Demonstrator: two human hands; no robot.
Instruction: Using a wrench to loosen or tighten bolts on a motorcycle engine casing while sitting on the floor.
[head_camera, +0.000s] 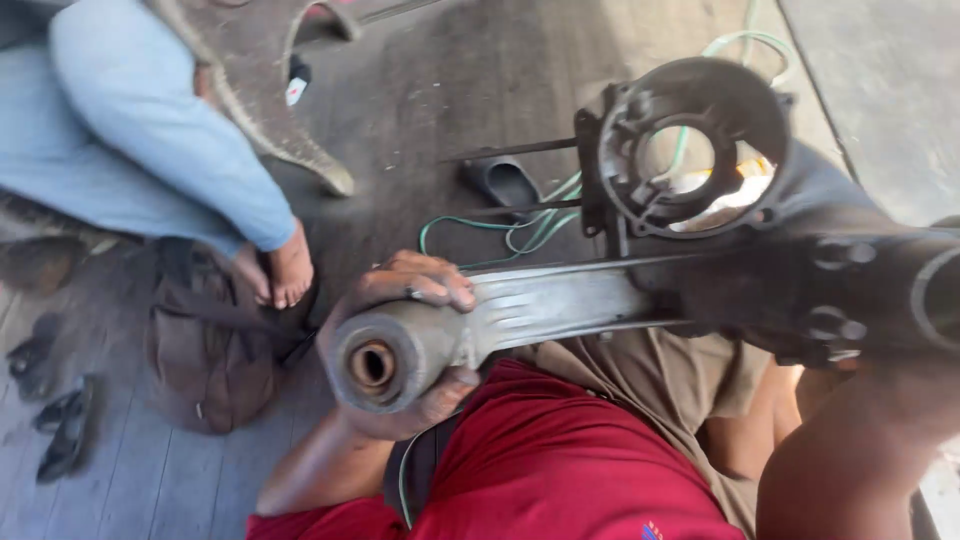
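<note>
My left hand (405, 300) is wrapped around the round bushed end of a grey metal swing arm (540, 305), which lies across my lap over my red shirt and khaki shorts. The arm runs right into a dark engine housing (800, 260) with a round open ring casing (690, 145) standing on it. My right forearm (860, 440) rises from the lower right and meets the underside of the housing. The hand itself is hidden behind the housing.
Another person in light blue trousers sits at the upper left, bare feet (280, 270) on the plank floor. Beside them lie a brown bag (210, 360) and dark sandals (65, 430). Green wires (520, 228) and a black slipper (500, 182) lie behind the arm.
</note>
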